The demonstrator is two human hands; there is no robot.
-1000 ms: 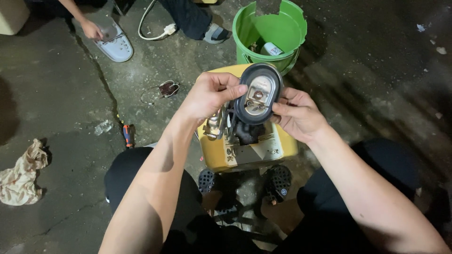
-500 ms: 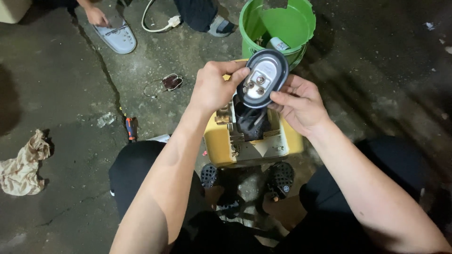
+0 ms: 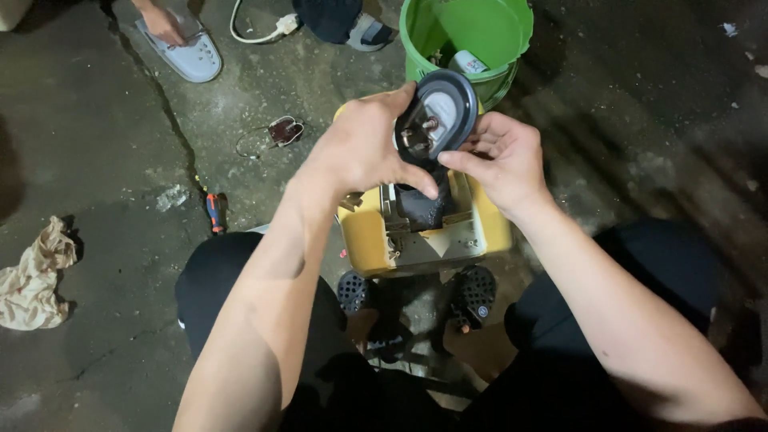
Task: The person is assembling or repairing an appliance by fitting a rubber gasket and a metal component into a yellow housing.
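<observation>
Gripping the dark oval housing: left hand, right hand (both curled).

A cracked concrete floor carries a green bucket, a yellow box and a crumpled rag — all well apart. A small screwdriver lies by the crack — a white cable beyond.

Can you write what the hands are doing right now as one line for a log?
left hand: grips dark oval part | right hand: holds its other side | under: yellow box | behind: green bucket | floor: screwdriver, rag
</observation>
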